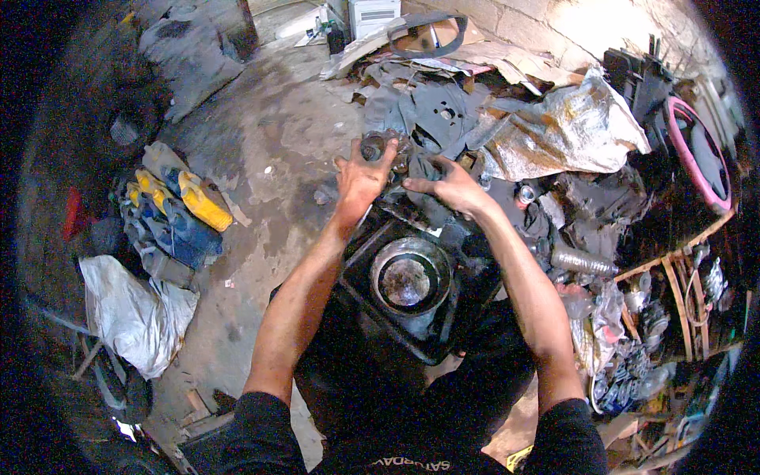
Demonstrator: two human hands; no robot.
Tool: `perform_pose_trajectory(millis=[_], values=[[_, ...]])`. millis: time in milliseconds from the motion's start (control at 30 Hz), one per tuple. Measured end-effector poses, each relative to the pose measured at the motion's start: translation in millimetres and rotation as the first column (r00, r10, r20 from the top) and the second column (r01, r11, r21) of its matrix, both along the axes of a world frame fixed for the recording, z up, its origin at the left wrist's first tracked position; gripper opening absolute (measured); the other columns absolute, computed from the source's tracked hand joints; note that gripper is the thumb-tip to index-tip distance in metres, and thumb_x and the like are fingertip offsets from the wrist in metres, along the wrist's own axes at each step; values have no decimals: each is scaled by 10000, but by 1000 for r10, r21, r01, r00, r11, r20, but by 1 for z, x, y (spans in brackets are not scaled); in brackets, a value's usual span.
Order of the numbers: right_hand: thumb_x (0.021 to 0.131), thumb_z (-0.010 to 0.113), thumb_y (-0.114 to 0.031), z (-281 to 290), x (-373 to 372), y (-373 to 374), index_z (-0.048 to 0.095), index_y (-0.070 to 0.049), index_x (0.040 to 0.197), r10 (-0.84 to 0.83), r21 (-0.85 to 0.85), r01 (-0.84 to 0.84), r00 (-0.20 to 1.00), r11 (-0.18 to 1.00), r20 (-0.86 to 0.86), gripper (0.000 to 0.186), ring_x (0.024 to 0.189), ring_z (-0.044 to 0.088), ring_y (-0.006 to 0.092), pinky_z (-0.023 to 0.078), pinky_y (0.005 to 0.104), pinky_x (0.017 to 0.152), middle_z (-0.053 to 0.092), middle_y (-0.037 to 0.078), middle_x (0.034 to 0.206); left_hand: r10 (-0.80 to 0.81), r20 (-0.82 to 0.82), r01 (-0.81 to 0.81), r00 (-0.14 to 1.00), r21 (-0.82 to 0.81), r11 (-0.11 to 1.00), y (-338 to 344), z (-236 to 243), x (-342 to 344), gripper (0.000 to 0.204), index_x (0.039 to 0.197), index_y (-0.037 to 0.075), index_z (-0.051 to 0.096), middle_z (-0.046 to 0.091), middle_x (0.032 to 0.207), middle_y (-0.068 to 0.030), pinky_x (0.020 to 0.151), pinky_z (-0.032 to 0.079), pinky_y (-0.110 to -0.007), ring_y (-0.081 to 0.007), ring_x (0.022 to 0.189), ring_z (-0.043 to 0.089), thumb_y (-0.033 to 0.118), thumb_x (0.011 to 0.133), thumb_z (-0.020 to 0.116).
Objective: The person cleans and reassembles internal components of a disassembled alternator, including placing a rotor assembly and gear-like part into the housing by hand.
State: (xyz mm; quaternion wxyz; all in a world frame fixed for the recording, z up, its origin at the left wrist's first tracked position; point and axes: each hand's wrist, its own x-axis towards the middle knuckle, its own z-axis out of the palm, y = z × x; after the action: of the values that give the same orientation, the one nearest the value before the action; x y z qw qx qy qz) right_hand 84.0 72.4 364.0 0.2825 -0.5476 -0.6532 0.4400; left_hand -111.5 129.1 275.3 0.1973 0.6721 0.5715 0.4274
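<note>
Out in front of me, my left hand (364, 180) is closed around a dark, round, greasy-looking metal part (372, 148) with a ring-shaped end. Close beside it, my right hand (457, 188) has its thumb and fingers closed on a dark grey, crumpled rag (425, 172). Where the rag and the part meet is too dark to make out. Nearer to me, below both hands, a round metal pan (381, 275) with a dirty inside rests on a black square tray (393, 340).
Yellow and blue objects (204, 204) and a white sack (138, 313) lie to the left. On the right are a silvery sheet (546, 142), a drink can (525, 195), a clear plastic bottle (582, 261) and a pink-rimmed ring (682, 142). A block wall (522, 12) stands behind.
</note>
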Motion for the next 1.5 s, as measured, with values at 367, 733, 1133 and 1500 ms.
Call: perform_pose_trajectory(millis=[367,733,1133,1500], values=[[936,504,-317,-39,18,45,457,43,1328,-220,190,299,912,935,-347,535,1269,453,280,321,345,1071,510,210,1335,90,5,-89,996,-78,993,-23,23,-7,843,1306,15,482,516,1167,-326,957,420,-465,-441,1124,515,650,769,621],[738,574,9,-55,-19,-49,639,44,1046,134,272,-178,976,946,174,317,1034,599,389,464,406,922,636,260,1036,148,-16,-148,989,22,989,-16,28,-15,754,1200,-17,567,631,1021,-311,892,470,-443,-421,1031,600,605,781,641],[761,580,6,-71,-43,-47,558,24,1152,-23,487,-44,991,872,132,393,1137,517,412,417,460,981,567,262,1164,196,-23,-196,980,-18,980,-10,29,-14,759,1163,-53,579,639,1015,-302,902,463,-436,-417,1018,608,597,777,644],[814,578,-14,-95,-31,10,606,44,1054,-281,792,299,945,532,-168,249,1059,561,411,446,434,942,594,249,1101,139,59,-134,989,-83,988,-7,34,2,710,1144,-29,592,620,1061,-300,936,435,-440,-429,1073,557,581,784,645]])
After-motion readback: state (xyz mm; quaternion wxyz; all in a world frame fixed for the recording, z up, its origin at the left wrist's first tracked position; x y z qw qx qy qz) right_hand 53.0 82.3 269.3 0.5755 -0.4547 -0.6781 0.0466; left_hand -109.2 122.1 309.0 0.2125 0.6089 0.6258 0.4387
